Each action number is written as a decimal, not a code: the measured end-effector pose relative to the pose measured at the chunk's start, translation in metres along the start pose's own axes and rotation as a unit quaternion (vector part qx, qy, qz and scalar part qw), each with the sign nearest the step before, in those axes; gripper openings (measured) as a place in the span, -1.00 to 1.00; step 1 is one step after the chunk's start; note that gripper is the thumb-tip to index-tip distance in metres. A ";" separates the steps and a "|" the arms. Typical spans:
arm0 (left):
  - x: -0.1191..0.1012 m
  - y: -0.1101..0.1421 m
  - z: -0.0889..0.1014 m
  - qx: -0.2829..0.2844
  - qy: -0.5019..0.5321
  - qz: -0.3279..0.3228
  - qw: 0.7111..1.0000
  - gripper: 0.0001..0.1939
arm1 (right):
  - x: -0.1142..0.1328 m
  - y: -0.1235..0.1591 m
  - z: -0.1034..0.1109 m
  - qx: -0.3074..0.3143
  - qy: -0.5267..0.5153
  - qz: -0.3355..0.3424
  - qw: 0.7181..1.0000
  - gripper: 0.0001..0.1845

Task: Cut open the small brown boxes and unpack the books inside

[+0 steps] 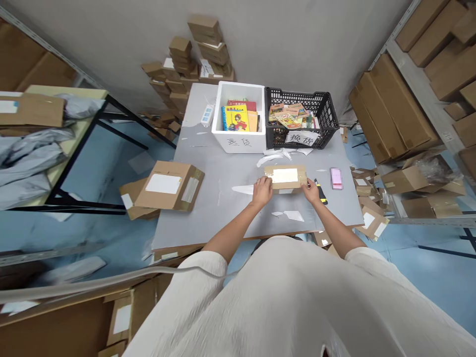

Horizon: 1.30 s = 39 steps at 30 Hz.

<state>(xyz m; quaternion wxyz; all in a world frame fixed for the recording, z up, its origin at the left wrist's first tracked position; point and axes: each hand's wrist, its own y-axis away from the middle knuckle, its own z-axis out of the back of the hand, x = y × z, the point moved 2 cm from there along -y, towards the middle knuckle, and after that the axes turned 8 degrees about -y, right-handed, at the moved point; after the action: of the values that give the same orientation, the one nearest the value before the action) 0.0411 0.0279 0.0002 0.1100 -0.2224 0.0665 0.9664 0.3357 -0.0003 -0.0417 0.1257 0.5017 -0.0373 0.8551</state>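
Between my two hands a small cardboard box (pixel 268 172) with a white label on top rests at the front part of the grey table (pixel 208 198). My left hand (pixel 262 191) grips its left end, fingers bent over the edge. At the right end my right hand (pixel 311 191) is closed on the box's near corner. Just right of that hand lies a black and yellow box cutter (pixel 321 192). Torn white paper scraps (pixel 293 215) lie near the table's front edge, with more strips beyond the box.
At the back stand a white foam bin (pixel 238 142) and a black plastic crate (pixel 329 119), both holding books. A phone (pixel 336 178) lies at right, a power strip (pixel 207 115) at back left. A larger carton (pixel 158 196) overhangs the left edge. Shelves (pixel 416 94) with boxes flank the right.
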 end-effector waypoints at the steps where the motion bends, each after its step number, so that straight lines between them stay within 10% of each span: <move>1: 0.003 0.000 0.001 -0.003 0.008 0.018 1.000 -0.58 | 0.005 -0.001 -0.002 -0.003 -0.004 0.004 1.000 -0.26; 6: 0.010 -0.001 0.013 -0.058 0.083 0.120 0.988 -0.57 | 0.047 -0.007 -0.025 0.002 -0.044 0.043 0.998 -0.26; 11: -0.008 0.003 0.041 -0.160 0.166 -0.039 0.972 -0.64 | 0.100 -0.001 -0.061 0.081 -0.019 0.123 0.989 -0.35; 15: 0.001 0.008 0.057 -0.174 0.143 -0.038 0.974 -0.66 | 0.127 0.007 -0.084 0.141 -0.011 0.172 0.975 -0.47; 22: 0.059 0.029 0.069 -0.188 0.157 0.030 0.969 -0.67 | 0.126 0.013 -0.101 0.040 0.032 0.075 0.996 -0.54; 30: 0.102 0.045 0.069 -0.209 0.205 0.126 0.948 -0.65 | 0.140 0.017 -0.136 0.104 -0.050 0.137 0.984 -0.58; 39: 0.092 0.036 0.062 -0.179 0.234 0.104 0.950 -0.64 | 0.133 0.016 -0.113 0.101 -0.027 0.136 0.985 -0.57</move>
<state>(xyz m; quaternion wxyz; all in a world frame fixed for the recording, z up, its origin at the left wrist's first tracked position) -0.0741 0.0207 0.0178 -0.0518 -0.4505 -0.0610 0.8892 0.1741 0.0293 0.0188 -0.0438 0.5251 -0.0223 0.8496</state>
